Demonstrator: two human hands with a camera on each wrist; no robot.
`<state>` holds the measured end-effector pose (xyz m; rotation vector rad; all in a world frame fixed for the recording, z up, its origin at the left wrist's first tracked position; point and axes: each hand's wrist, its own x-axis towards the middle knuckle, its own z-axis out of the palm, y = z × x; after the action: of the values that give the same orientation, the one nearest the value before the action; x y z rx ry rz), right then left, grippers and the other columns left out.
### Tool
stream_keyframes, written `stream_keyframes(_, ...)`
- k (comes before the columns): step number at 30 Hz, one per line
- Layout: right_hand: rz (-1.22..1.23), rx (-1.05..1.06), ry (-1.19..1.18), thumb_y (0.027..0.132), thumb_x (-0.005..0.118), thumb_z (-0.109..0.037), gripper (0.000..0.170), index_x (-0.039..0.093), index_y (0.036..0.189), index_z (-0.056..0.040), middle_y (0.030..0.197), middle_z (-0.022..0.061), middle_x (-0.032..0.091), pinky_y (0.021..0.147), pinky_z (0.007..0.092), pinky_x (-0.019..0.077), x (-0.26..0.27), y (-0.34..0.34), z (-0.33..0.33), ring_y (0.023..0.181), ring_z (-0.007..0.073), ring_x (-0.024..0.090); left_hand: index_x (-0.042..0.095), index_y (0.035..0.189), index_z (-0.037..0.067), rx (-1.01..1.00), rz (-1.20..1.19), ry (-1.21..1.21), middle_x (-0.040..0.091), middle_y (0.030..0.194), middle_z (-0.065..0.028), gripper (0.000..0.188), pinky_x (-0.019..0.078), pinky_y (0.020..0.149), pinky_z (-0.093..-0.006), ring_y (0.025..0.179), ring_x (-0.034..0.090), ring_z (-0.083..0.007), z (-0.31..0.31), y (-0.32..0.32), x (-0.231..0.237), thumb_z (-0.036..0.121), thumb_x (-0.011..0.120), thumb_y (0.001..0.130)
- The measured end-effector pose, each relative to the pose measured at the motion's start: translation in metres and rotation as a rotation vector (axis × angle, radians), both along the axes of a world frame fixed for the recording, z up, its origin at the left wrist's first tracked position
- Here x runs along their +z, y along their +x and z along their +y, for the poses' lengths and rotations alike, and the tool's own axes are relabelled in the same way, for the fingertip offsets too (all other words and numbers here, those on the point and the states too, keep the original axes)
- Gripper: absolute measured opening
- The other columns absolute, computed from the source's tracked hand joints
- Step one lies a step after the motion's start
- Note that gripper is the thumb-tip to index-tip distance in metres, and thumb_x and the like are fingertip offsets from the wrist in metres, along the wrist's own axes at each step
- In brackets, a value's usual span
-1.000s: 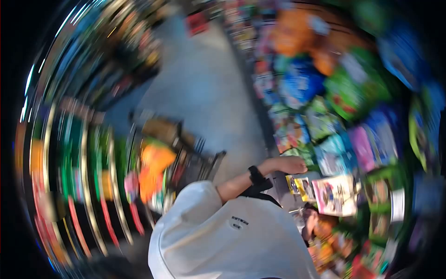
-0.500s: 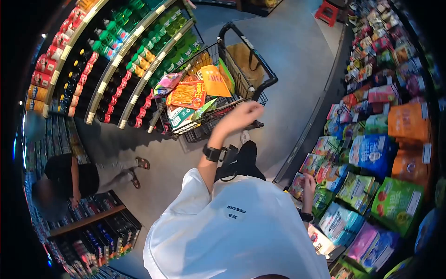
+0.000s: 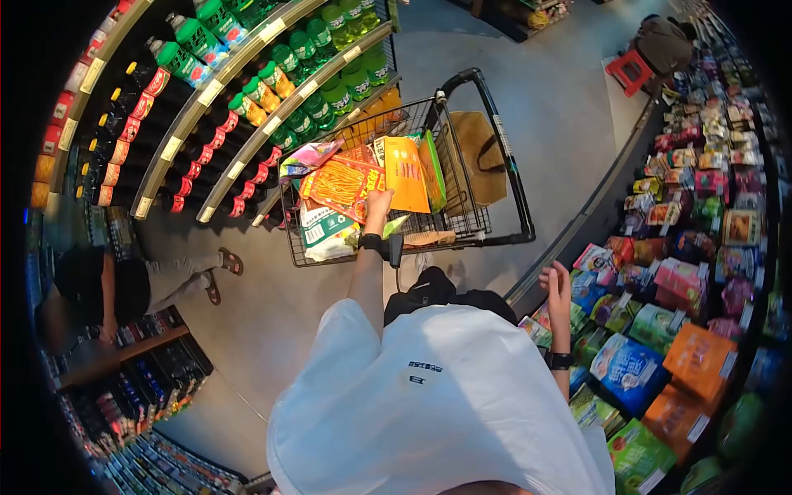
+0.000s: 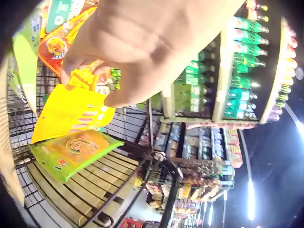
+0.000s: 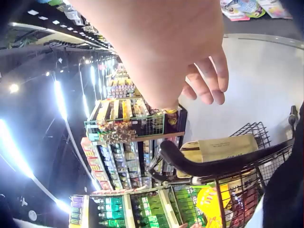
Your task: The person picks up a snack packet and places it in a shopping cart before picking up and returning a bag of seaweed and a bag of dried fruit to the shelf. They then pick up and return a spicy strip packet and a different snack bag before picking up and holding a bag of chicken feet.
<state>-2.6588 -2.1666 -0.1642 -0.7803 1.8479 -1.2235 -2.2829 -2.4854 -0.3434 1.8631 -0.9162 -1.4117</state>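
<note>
My left hand (image 3: 378, 205) reaches into the black wire shopping cart (image 3: 320, 262) and pinches the edge of an orange-yellow snack bag (image 4: 71, 111) between thumb and fingers. Beside it lie a red bag picturing orange sticks (image 3: 342, 186), a pink and purple bag (image 3: 309, 158) and a white and green package (image 3: 323, 231). A green-edged snack bag (image 4: 76, 148) leans behind the orange-yellow one. My right hand (image 3: 558, 285) hangs beside the snack shelf, fingers loosely bent and holding nothing; the right wrist view shows bare floor beyond its fingers.
Bottle shelves (image 3: 272, 124) stand against the cart's far side. A brown paper bag (image 3: 477, 157) sits by the cart handle (image 3: 505, 140). Snack bags fill the shelf (image 3: 631, 375) on my right. Another person (image 3: 107, 285) stands at left; a red stool (image 3: 629, 73) is farther up the aisle.
My view has turned from the snack shelf towards the cart. My left hand has gone from the shelf, over the cart's near side, down onto the orange-yellow bag. My right hand still holds nothing.
</note>
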Motion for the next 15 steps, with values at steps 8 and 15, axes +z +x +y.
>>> stream_keyframes(8, 0.125, 0.538, 0.23, 0.094, 0.077, -0.03, 0.059, 0.053, 0.14, -0.0019, 0.103, 0.0087, 0.067, 0.085, 0.0327, 0.0538, 0.012, -0.035, -0.134, 0.094, 0.016, 0.066, 0.078, 0.085, 0.0, 0.061, 0.075, -0.101, 0.065, 0.058, -0.0068, 0.016, 0.0483, 0.05, -0.0311, 0.05, 0.061, -0.0169, 0.012, -0.018, -0.048, 0.009, 0.067, 0.077)
stream_keyframes(15, 0.017, 1.186, 0.199, 0.079, 0.089, -0.035, 0.076, 0.054, 0.137, -0.0003, 0.107, 0.0087, 0.065, 0.088, 0.0335, 0.0494, 0.009, -0.076, -0.25, 0.096, 0.0175, 0.06, 0.075, 0.096, -0.003, 0.255, -0.183, -0.32, 0.07, 0.072, -0.0068, 0.02, 0.05, 0.06, -0.0292, 0.065, 0.065, -0.0126, 0.003, -0.058, 0.041, 0.014, 0.067, 0.089)
